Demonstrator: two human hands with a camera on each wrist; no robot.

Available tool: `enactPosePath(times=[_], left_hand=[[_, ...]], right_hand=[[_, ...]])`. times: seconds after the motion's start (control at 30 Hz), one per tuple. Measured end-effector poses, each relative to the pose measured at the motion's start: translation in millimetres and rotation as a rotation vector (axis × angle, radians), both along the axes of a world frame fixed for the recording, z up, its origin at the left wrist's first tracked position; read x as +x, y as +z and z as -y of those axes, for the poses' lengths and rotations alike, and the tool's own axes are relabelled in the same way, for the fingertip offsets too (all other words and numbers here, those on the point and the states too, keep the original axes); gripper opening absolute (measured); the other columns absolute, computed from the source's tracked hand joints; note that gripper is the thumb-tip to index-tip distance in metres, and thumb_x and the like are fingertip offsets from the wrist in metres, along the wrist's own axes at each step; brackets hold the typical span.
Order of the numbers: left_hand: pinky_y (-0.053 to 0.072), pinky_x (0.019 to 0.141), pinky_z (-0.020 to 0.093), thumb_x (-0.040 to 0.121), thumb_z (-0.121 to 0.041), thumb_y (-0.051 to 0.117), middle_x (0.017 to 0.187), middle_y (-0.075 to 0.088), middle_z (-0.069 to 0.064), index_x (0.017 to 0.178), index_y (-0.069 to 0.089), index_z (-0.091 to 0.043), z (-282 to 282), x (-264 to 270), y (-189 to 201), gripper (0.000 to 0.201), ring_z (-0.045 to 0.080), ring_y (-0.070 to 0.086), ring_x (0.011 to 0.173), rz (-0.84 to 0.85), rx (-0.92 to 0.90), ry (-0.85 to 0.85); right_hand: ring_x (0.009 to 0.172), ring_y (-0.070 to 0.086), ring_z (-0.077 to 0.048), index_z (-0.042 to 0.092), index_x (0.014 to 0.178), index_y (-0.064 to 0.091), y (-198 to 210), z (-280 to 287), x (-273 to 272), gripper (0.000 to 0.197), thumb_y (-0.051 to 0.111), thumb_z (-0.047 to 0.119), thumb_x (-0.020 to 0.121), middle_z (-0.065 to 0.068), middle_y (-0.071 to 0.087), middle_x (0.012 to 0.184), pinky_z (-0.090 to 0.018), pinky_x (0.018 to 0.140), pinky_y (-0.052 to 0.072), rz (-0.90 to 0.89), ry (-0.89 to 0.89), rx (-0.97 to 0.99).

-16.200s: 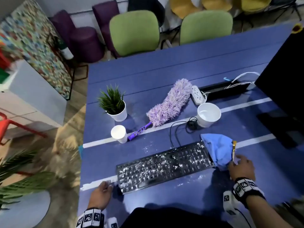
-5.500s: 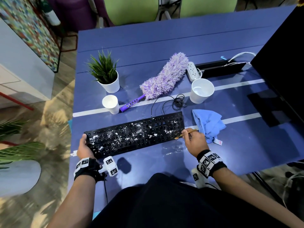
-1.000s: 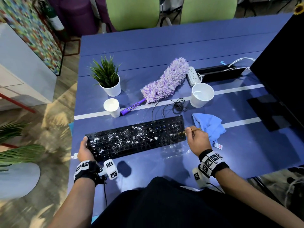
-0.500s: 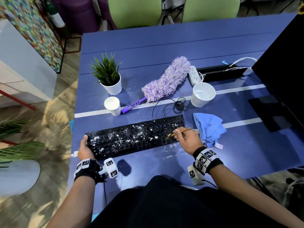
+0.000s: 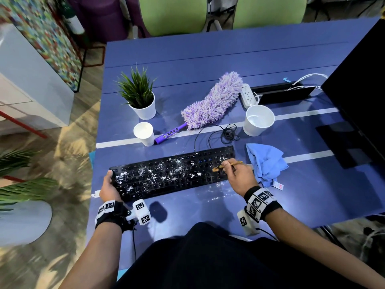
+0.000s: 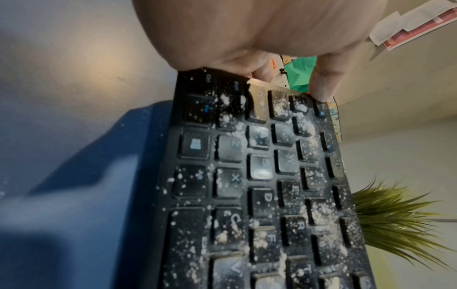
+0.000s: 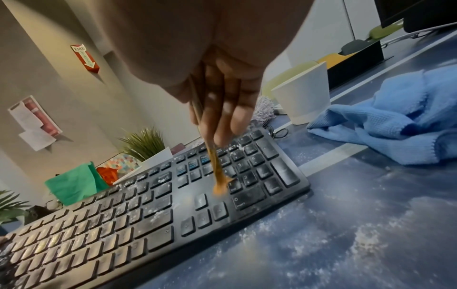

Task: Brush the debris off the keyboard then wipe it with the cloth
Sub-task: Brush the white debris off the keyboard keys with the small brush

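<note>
Two hands work on a blue tabletop (image 5: pixel 239 59) crossed by white stripes. At its 3 o'clock edge stands a black monitor (image 5: pixel 362 90). Lying across the near middle is the black keyboard (image 5: pixel 173 176), its keys speckled with white debris (image 5: pixel 150 174), thickest over the left and middle keys; more powder dusts the tabletop just in front of its right end. At 12 o'clock from the keyboard lies a purple fluffy duster (image 5: pixel 212 105), with a potted plant (image 5: pixel 139 94) at 10 o'clock and a white power strip (image 5: pixel 248 95) at 1 o'clock. Just beside the keyboard's right end, at 3 o'clock, sits the crumpled blue cloth (image 5: pixel 265 161), untouched. Beyond it stands a large white cup (image 5: pixel 258 120); a small white cup (image 5: pixel 144 133) stands beside the duster's handle.

The left hand (image 5: pixel 108 187) grips the keyboard's left end, thumb on the near edge and fingers (image 6: pixel 321 86) curled over the far corner. The right hand (image 5: pixel 241 176) pinches a thin brown brush (image 5: pixel 228 164), its fingers (image 7: pixel 222 109) closed round the handle, with the bristles down on the keys near the number pad.
</note>
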State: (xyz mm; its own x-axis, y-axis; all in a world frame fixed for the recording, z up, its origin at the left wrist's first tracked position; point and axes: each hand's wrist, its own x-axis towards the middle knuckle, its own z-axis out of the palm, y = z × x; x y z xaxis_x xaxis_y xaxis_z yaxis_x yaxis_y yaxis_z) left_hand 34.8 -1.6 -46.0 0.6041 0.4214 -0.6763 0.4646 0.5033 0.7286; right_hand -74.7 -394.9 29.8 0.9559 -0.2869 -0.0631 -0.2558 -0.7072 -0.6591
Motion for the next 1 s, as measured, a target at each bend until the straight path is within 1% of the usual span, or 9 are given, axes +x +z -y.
enactPosePath(times=[0.07, 0.17, 0.27, 0.37, 0.5, 0.6, 0.67, 0.9, 1.0], left_hand=[[0.057, 0.085, 0.048, 0.047, -0.053, 0.086, 0.108, 0.073, 0.011, 0.113, 0.072, -0.008, 1, 0, 0, 0.082, 0.031, 0.07, 0.087, 0.007, 0.009, 0.012], [0.058, 0.082, 0.047, 0.048, -0.053, 0.085, 0.101, 0.072, 0.01, 0.106, 0.074, -0.01, 4, -1, 1, 0.072, 0.03, 0.068, 0.085, 0.017, -0.014, 0.009], [0.057, 0.078, 0.041, 0.048, -0.052, 0.085, 0.102, 0.071, 0.009, 0.105, 0.073, -0.011, 3, 0, -1, 0.071, 0.028, 0.067, 0.084, 0.012, -0.013, 0.007], [0.057, 0.087, 0.048, 0.043, -0.054, 0.088, 0.111, 0.073, 0.01, 0.109, 0.073, -0.009, 0, 1, -4, 0.081, 0.031, 0.07, 0.094, 0.0, -0.023, -0.007], [0.057, 0.088, 0.051, 0.038, -0.056, 0.089, 0.111, 0.073, 0.009, 0.109, 0.074, -0.011, -4, 3, -7, 0.086, 0.034, 0.07, 0.103, -0.011, -0.005, -0.009], [0.056, 0.088, 0.053, 0.047, -0.053, 0.087, 0.111, 0.073, 0.01, 0.107, 0.075, -0.012, 0, 2, -3, 0.074, 0.034, 0.07, 0.101, -0.005, -0.009, -0.018], [0.055, 0.09, 0.056, 0.043, -0.056, 0.088, 0.112, 0.073, 0.01, 0.11, 0.074, -0.012, -3, 2, -7, 0.081, 0.036, 0.069, 0.103, -0.024, 0.009, -0.011], [0.054, 0.091, 0.055, 0.048, -0.056, 0.086, 0.109, 0.073, 0.011, 0.099, 0.076, -0.013, 3, -1, 1, 0.067, 0.036, 0.07, 0.099, -0.008, 0.009, -0.028], [0.055, 0.089, 0.053, 0.043, -0.06, 0.088, 0.111, 0.073, 0.009, 0.103, 0.075, -0.013, -8, 4, -9, 0.077, 0.034, 0.07, 0.098, -0.031, 0.009, -0.04]], right_hand=[[0.079, 0.067, -0.019, 0.023, 0.09, 0.066, 1, -2, 0, 0.05, 0.031, 0.058, 0.094, -0.001, 0.072, 0.079, -0.032, 0.075, 0.052, -0.053, 0.026, 0.019], [0.079, 0.067, -0.019, 0.021, 0.093, 0.068, 0, -1, 1, 0.037, 0.038, 0.043, 0.098, 0.0, 0.072, 0.081, -0.033, 0.076, 0.053, 0.002, 0.018, 0.015], [0.079, 0.068, -0.015, 0.017, 0.093, 0.071, 4, -8, 4, 0.03, 0.046, 0.031, 0.1, 0.001, 0.074, 0.083, -0.032, 0.081, 0.055, -0.086, 0.108, 0.089], [0.077, 0.061, -0.011, 0.015, 0.095, 0.07, 2, -9, 2, 0.028, 0.046, 0.028, 0.101, 0.006, 0.07, 0.084, -0.023, 0.076, 0.047, 0.011, 0.033, 0.031], [0.078, 0.067, -0.016, 0.014, 0.086, 0.072, -3, -9, 0, 0.037, 0.045, 0.035, 0.099, 0.0, 0.073, 0.081, -0.031, 0.08, 0.055, -0.136, 0.068, 0.026], [0.076, 0.063, -0.015, 0.016, 0.093, 0.07, 0, -8, -3, 0.03, 0.045, 0.031, 0.1, 0.001, 0.071, 0.081, -0.025, 0.074, 0.049, -0.032, 0.032, 0.002], [0.075, 0.066, -0.018, 0.015, 0.091, 0.07, 1, -8, -3, 0.032, 0.044, 0.032, 0.1, -0.002, 0.071, 0.077, -0.024, 0.071, 0.049, -0.058, 0.05, -0.023], [0.072, 0.068, -0.023, 0.014, 0.079, 0.071, -7, 7, 4, 0.057, 0.032, 0.054, 0.088, -0.005, 0.071, 0.068, -0.036, 0.071, 0.056, -0.151, 0.005, -0.068], [0.072, 0.069, -0.022, 0.02, 0.081, 0.071, 0, 16, 7, 0.052, 0.034, 0.056, 0.088, -0.003, 0.072, 0.068, -0.039, 0.074, 0.057, -0.017, -0.151, 0.015]])
